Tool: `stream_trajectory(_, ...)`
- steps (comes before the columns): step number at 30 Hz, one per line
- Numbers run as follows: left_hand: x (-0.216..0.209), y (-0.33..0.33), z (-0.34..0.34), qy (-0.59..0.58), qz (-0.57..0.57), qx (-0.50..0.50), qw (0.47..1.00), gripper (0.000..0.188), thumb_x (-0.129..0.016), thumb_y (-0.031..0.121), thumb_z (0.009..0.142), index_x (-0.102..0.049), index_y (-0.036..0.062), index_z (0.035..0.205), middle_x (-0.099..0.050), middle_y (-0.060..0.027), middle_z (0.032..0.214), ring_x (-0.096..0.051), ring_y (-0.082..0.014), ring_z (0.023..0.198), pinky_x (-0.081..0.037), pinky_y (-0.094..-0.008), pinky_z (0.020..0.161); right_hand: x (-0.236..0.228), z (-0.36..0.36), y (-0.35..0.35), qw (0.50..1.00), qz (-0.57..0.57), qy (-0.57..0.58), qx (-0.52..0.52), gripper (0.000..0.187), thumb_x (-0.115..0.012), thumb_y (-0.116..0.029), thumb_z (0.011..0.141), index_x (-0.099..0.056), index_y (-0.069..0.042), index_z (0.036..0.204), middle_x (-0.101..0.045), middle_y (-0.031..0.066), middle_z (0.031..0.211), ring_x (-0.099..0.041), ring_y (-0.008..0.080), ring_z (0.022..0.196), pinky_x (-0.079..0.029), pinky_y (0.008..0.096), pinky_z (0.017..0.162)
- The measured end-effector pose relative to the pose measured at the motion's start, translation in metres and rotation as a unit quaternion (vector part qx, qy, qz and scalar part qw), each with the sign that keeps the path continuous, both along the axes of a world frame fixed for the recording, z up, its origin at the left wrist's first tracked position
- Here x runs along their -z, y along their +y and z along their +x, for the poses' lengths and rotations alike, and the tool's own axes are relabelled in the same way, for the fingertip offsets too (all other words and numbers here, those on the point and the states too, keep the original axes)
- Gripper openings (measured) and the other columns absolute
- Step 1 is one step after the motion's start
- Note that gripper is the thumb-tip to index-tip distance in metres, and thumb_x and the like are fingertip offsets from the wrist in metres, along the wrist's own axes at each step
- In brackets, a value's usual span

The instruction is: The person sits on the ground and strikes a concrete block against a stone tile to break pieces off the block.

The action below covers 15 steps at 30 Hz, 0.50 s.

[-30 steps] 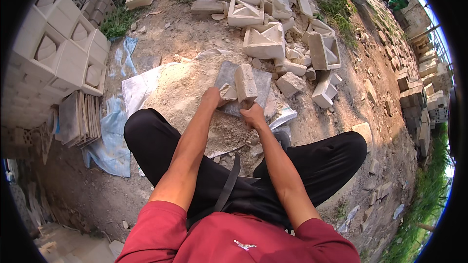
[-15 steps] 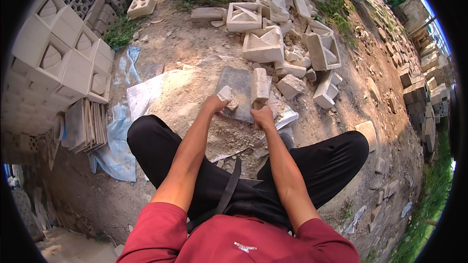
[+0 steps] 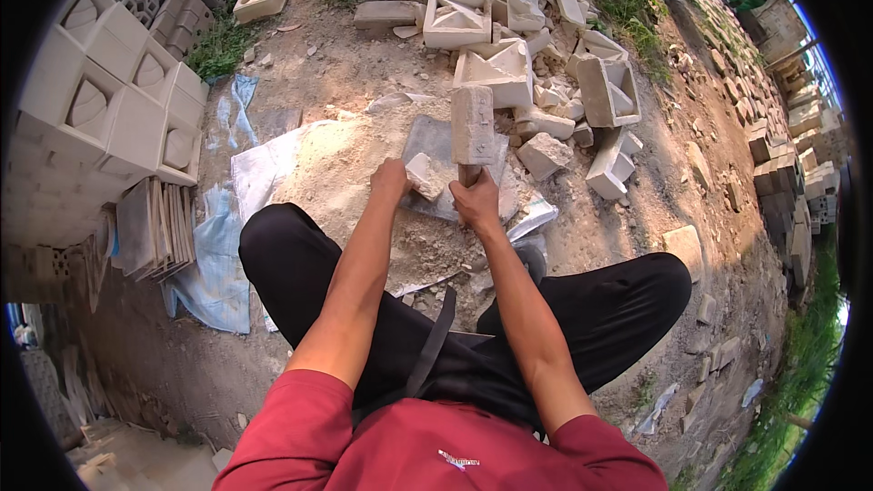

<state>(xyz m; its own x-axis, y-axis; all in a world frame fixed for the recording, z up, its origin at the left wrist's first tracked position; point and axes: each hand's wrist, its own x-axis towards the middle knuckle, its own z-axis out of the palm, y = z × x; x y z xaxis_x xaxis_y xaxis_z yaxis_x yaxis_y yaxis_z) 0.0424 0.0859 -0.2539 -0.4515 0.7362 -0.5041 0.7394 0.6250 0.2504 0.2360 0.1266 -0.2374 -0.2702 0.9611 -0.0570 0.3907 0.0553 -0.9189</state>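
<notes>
The handle of the mallet (image 3: 473,127) is almost wholly hidden inside the right hand (image 3: 475,201), so only a short brown stub is showing between the fist and the head; the fingertips of both hands are turning away from the camera and are hard to make out. The person's feet are lying out of sight under the black trousers (image 3: 582,309), and the grey slab (image 3: 436,150) is partly covered by the mallet and the hands.

The right hand is closing in a full fist around the handle, a tight grip with no gap showing. The left hand (image 3: 393,179) is gripping a small pale chunk of concrete (image 3: 424,175), fingers curling round its near side, holding it just beside the right fist, over the slab.

The mallet is standing nearly upright in the picture, its long axis running away from the person, the blocky pale head pointing toward the rubble heap of broken hollow blocks (image 3: 509,64) beyond. The head is hanging over the slab's far edge. The chunk is lying with its longer side slanting down to the right.

A mound of sandy dust (image 3: 346,177) is spreading over a white sheet (image 3: 259,173) on the ground, and stacked moulded blocks (image 3: 100,118) are standing at the left
</notes>
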Motion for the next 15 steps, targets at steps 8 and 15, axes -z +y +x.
stream_trajectory(8, -0.004, 0.004, 0.001, -0.003, -0.002, 0.008, 1.0, 0.055, -0.082, 0.038, 0.069, -0.066, 0.0042, 0.11, -0.065, -0.0142, 0.111, -0.062, -0.0307, 0.106, -0.052, -0.0415, 0.087, 0.06, 0.011, -0.015, 0.988, -0.025, -0.13, -0.086, 0.049, -0.069, -0.027, 0.069, -0.057, 0.005, 0.105, -0.066, 0.0267, 0.089, -0.064, 0.0429, 0.088, -0.052, 0.0418, 0.076)
stream_trajectory(15, 0.016, -0.002, -0.005, 0.044, 0.059, -0.008, 0.997, 0.044, -0.081, 0.033, 0.068, -0.07, 0.0025, 0.098, -0.068, -0.0169, 0.102, -0.066, -0.0326, 0.095, -0.053, -0.0423, 0.08, 0.019, 0.001, -0.003, 0.999, -0.035, -0.023, -0.027, 0.049, -0.068, -0.026, 0.07, -0.054, 0.006, 0.104, -0.065, 0.0273, 0.09, -0.064, 0.0417, 0.089, -0.051, 0.0422, 0.076)
